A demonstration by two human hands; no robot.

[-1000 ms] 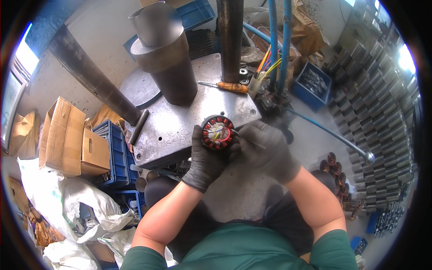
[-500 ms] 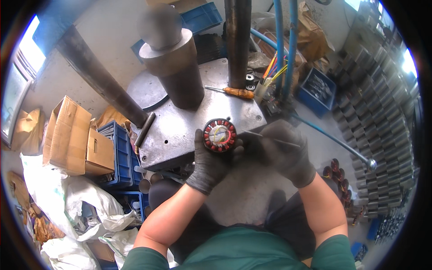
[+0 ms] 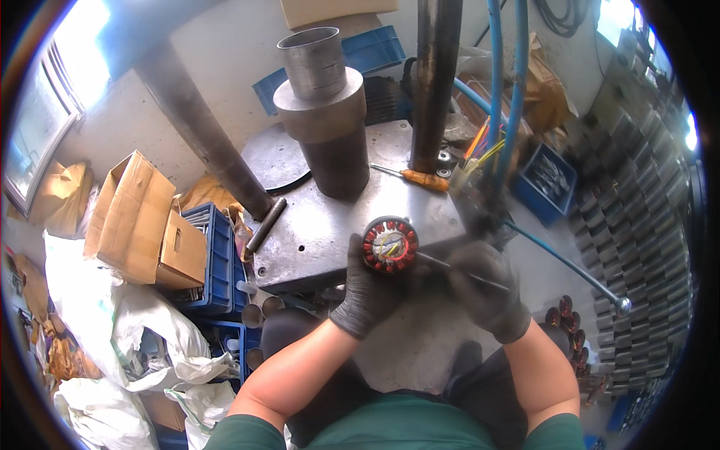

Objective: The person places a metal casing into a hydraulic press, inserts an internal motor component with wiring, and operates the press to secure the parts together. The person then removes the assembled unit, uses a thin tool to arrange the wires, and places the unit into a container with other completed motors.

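My left hand (image 3: 369, 295), in a dark glove, is closed round the side of a motor stator (image 3: 391, 244). The stator is a round ring with red-wound teeth and several yellow and light wires at its centre, its face turned up. My right hand (image 3: 487, 289), also gloved and somewhat blurred, grips a thin metal rod (image 3: 433, 260). One end of the rod points at the stator's right side; whether it touches cannot be made out. The other end crosses in front of the right palm. Both hands are just off the near edge of a metal press table (image 3: 337, 240).
On the table stand a thick steel column (image 3: 335, 161) topped by an open metal tube (image 3: 313, 64), an orange-handled screwdriver (image 3: 425, 180) and a short bar (image 3: 266, 225). A ball-ended lever (image 3: 574, 277) juts out right. Stacked metal rings (image 3: 630, 225) line the right; cartons (image 3: 127, 217) stand left.
The view has shifted, so the scene sits further right and lower. My left hand still holds the stator; the rod stays in my right hand, its tip now closer to the stator.
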